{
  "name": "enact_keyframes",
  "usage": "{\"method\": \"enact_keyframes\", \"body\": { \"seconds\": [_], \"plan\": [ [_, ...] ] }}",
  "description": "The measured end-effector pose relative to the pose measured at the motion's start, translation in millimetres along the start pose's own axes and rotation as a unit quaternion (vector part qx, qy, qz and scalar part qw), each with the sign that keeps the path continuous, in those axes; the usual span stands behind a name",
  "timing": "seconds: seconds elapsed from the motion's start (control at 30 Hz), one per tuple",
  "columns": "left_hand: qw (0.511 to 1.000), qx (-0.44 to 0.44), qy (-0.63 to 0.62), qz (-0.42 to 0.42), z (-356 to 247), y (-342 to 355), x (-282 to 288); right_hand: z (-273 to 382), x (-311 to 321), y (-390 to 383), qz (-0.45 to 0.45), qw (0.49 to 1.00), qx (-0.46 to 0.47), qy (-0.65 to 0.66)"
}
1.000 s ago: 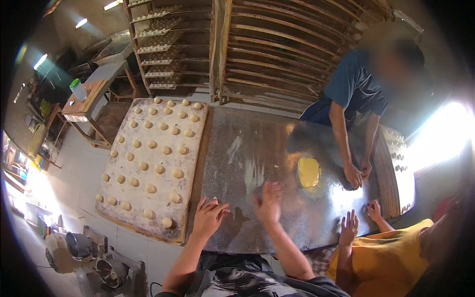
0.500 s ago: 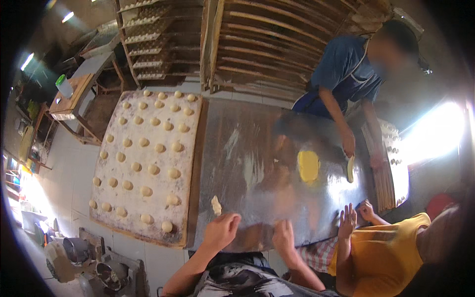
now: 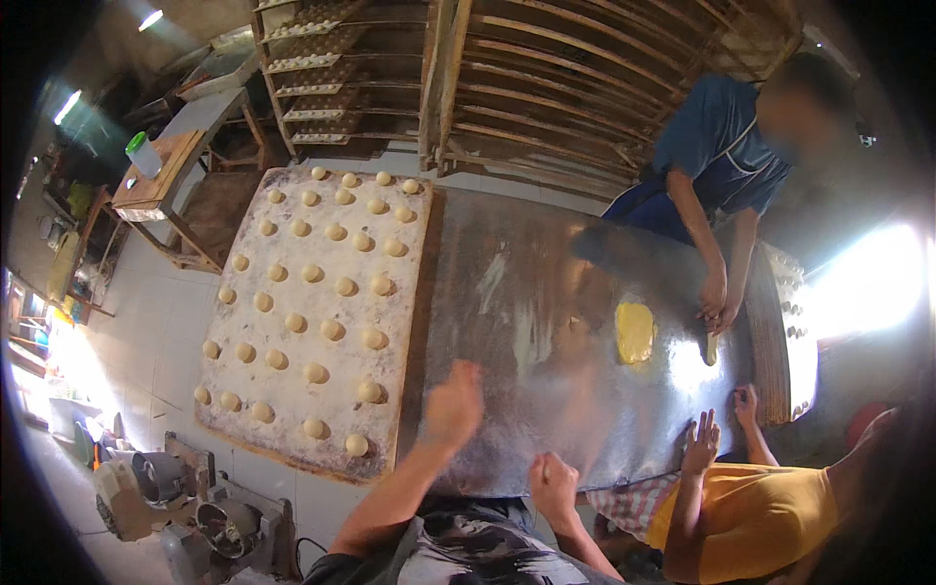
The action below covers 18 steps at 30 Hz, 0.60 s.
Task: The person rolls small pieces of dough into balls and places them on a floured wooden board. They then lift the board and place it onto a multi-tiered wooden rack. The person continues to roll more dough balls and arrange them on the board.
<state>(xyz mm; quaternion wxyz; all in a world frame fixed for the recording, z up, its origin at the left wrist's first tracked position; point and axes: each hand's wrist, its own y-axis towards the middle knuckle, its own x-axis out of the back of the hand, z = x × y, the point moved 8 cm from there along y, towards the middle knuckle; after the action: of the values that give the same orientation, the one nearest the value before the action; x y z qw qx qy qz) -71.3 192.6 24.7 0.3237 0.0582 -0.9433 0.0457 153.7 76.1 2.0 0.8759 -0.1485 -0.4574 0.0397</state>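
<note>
- Stretching right of the tray [image 3: 336, 405]: counter [image 3: 522, 234].
- Left hand [image 3: 454, 402], just right of tray; fingers blurred, cannot tell opening or hold.
- Right hand [image 3: 553, 485], farther right; fingers curled closed, any hold hidden.
- Dough balls [image 3: 315, 373], on tray.

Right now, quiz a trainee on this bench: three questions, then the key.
1. Choose: what does the yellow slab lie on? A, the floor; B, the dark tabletop; C, the slatted rack.
2. True or false: the left hand is nearer the whitish board than the right hand is.
3. Fill in: the co-worker across the tabletop wears a ____ shirt.

Key: 1, B; 2, true; 3, blue.
</note>
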Motion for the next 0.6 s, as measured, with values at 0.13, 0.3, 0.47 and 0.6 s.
{"method": "enact_keyframes", "body": {
  "seconds": [0.13, 0.3, 0.47, 0.6],
  "plan": [
    [0.984, -0.139, 0.113, 0.008, 19.5, -11.4, 24.9, -32.2, 17.9, 58.0, -0.219, 0.953, 0.069, -0.200],
    [0.978, -0.140, 0.151, 0.036, 36.2, -21.7, 5.8, 8.2, -26.6, 108.6, -0.092, 0.971, 0.137, -0.173],
    [0.975, -0.161, 0.149, 0.027, 29.6, -28.7, 25.9, -20.5, 28.6, 106.1, -0.212, 0.961, 0.142, -0.111],
    [0.965, -0.165, 0.195, 0.056, 35.4, -18.0, 15.2, 16.4, -11.6, 140.6, -0.247, 0.950, 0.133, -0.134]
  ]
}}
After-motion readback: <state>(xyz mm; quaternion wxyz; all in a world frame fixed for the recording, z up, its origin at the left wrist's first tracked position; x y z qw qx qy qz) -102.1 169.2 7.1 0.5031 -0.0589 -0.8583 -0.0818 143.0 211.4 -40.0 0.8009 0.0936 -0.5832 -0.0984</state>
